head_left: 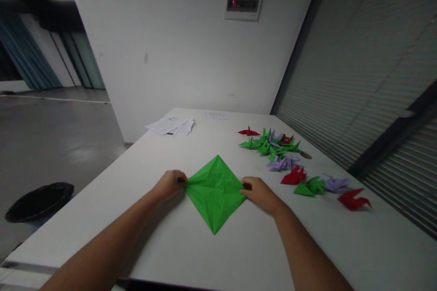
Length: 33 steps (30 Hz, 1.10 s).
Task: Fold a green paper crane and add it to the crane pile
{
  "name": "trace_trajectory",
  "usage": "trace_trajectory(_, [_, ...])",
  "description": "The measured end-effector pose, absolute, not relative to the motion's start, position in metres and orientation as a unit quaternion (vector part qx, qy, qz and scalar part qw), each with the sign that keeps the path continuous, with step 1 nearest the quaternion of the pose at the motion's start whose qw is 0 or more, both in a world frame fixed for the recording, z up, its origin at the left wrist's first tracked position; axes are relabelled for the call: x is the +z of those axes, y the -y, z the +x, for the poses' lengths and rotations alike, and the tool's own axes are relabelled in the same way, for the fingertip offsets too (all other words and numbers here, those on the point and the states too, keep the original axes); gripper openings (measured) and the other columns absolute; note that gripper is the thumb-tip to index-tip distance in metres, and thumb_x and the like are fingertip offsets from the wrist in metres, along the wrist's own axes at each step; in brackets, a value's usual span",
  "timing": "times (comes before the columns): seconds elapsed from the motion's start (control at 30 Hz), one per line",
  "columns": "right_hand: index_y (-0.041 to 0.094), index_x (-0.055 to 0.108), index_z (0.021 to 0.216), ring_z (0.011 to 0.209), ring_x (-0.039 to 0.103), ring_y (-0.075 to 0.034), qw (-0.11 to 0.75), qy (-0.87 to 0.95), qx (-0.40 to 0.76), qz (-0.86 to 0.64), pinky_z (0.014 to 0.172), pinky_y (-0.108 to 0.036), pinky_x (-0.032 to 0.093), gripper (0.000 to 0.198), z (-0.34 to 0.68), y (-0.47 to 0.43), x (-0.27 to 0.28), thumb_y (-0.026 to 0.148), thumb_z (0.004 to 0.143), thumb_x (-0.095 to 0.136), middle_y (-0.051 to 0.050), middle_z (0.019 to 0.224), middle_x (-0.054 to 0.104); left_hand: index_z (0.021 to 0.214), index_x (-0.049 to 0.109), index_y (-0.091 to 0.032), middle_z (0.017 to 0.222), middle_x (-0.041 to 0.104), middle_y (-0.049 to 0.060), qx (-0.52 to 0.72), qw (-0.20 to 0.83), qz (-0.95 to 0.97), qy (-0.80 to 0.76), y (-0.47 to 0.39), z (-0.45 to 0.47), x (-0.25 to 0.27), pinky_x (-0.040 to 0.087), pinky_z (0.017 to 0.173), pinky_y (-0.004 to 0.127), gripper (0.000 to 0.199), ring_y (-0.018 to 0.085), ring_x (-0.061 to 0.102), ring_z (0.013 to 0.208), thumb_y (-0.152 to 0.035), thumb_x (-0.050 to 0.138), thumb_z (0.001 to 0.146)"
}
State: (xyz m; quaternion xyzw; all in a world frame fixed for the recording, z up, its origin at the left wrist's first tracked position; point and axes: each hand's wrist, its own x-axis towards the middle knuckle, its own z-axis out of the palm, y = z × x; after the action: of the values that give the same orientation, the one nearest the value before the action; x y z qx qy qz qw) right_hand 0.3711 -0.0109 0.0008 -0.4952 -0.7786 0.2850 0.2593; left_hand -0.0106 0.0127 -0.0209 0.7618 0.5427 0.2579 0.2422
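A square of green origami paper [215, 193] is spread out like a diamond over the white table, one corner toward me and one away. Crease lines cross its face. My left hand [170, 185] pinches the left corner between thumb and fingers. At the opposite corner, my right hand [257, 192] holds the paper in the same kind of pinch. Both sets of fingertips are partly hidden by the hands.
Folded paper cranes in green, red and lilac lie in a pile [273, 143] at the back right, with a red crane [354, 199] nearer. Loose printed sheets [172, 126] rest at the far left. A black-lined bin [39, 202] stands left of the table [164, 248]. Window blinds border the right.
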Motion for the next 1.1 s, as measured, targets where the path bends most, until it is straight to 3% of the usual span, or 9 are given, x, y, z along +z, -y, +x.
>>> trace_trajectory(0.33, [0.017,0.067,0.073,0.076,0.058,-0.017,0.226,0.838,0.227,-0.442,0.073,-0.027,0.042,0.021,0.371,0.018,0.010,0.000,0.071,0.055,-0.002,0.079,0.062,0.077,0.079,-0.019,0.080,0.074,0.005,0.214,0.145,0.831,-0.492,-0.014,-0.016,-0.019,0.048,0.075,0.028,0.028,0.020,0.067,0.078,-0.004,0.055,0.072])
trace_trajectory(0.57, [0.020,0.080,0.098,0.091,0.063,-0.019,0.207,0.857,0.235,-0.410,0.087,-0.029,0.047,0.045,0.373,0.017,0.008,-0.003,0.073,0.050,-0.006,0.094,0.067,0.077,0.079,-0.019,0.084,0.073,0.008,0.203,0.126,0.852,-0.466,-0.012,-0.018,-0.015,0.049,0.080,0.029,0.031,0.021,0.067,0.084,-0.003,0.053,0.075])
trace_trajectory(0.77, [0.020,0.078,0.105,0.094,0.064,-0.019,0.180,0.853,0.247,-0.424,0.087,-0.027,0.046,0.044,0.374,0.019,0.006,-0.001,0.077,0.051,-0.005,0.100,0.066,0.086,0.082,-0.020,0.093,0.075,0.007,0.197,0.132,0.855,-0.462,-0.010,-0.019,-0.012,0.051,0.085,0.029,0.041,0.021,0.069,0.087,0.001,0.052,0.068])
trace_trajectory(0.93, [0.020,0.068,0.092,0.082,0.061,-0.018,0.160,0.834,0.271,-0.452,0.072,-0.026,0.041,0.010,0.366,0.027,0.010,0.023,0.094,0.058,-0.001,0.089,0.064,0.086,0.080,-0.016,0.095,0.075,0.010,0.222,0.130,0.835,-0.486,-0.004,-0.010,-0.005,0.053,0.087,0.032,0.034,0.022,0.069,0.091,-0.004,0.050,0.079])
trace_trajectory(1.03, [0.020,0.062,0.087,0.074,0.057,-0.017,0.158,0.811,0.285,-0.485,0.065,-0.025,0.037,0.024,0.361,0.030,0.012,0.042,0.096,0.063,0.000,0.083,0.063,0.099,0.079,-0.017,0.102,0.074,0.011,0.284,0.142,0.820,-0.476,0.007,0.003,0.001,0.054,0.092,0.034,0.031,0.022,0.068,0.097,-0.012,0.050,0.089])
trace_trajectory(1.1, [0.020,0.061,0.087,0.073,0.056,-0.017,0.159,0.805,0.287,-0.495,0.064,-0.025,0.036,0.027,0.360,0.032,0.011,0.045,0.095,0.064,0.000,0.082,0.062,0.109,0.077,-0.018,0.112,0.074,0.011,0.299,0.174,0.843,-0.411,0.018,0.013,0.004,0.054,0.097,0.035,0.031,0.022,0.068,0.105,-0.018,0.048,0.096])
